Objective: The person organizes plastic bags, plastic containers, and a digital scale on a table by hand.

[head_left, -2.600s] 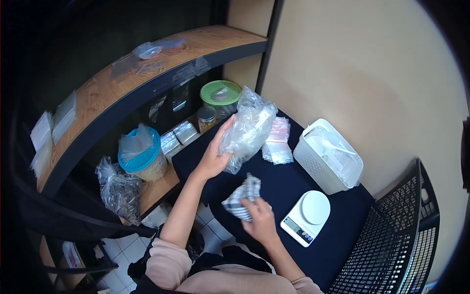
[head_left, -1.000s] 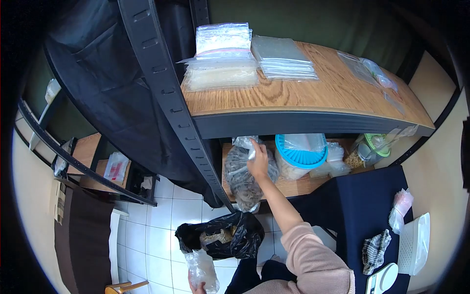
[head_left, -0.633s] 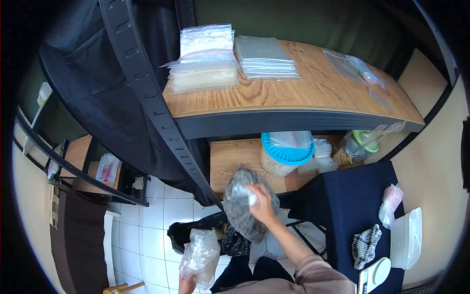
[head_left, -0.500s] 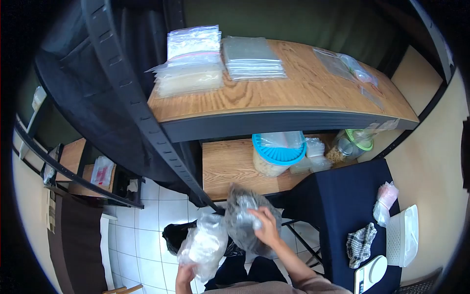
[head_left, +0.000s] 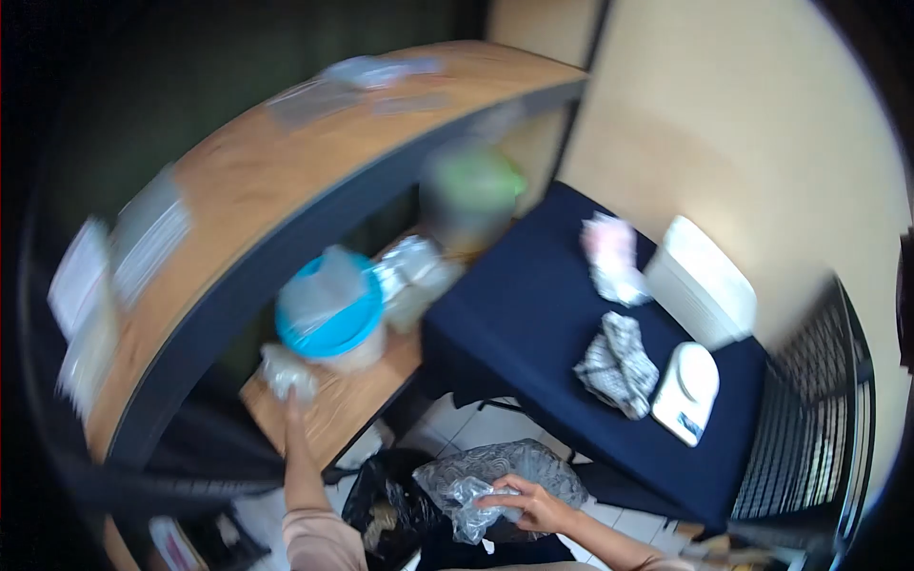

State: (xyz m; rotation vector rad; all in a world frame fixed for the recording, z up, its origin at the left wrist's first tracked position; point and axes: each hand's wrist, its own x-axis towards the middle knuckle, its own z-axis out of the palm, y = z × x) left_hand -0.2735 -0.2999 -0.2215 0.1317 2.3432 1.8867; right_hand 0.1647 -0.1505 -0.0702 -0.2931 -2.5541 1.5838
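Note:
My left hand (head_left: 293, 404) reaches over the lower wooden shelf and touches a clear plastic bundle (head_left: 287, 372), its fingers blurred and mostly hidden. The bundle lies beside the round tub with a blue lid (head_left: 330, 306), which has clear plastic on top. Over my lap, my right hand (head_left: 526, 502) is closed on a crumpled clear plastic bag (head_left: 470, 508). Behind and below it is a large greyish see-through bag (head_left: 528, 466). An open black bag (head_left: 388, 495) stands on the floor left of my lap.
The dark-clothed table (head_left: 514, 319) holds a checkered cloth (head_left: 619, 366), a white scale (head_left: 687, 390), a white basket (head_left: 700, 281) and a pink-and-clear bundle (head_left: 613, 257). Plastic sleeves (head_left: 148, 233) lie on the upper shelf (head_left: 238, 171). A dark chair (head_left: 809, 409) stands at the right.
The view has turned right. My left hand has moved from near my lap to the lower shelf, where the clear bundle now lies. My right hand has lifted crumpled clear plastic at the grey bag.

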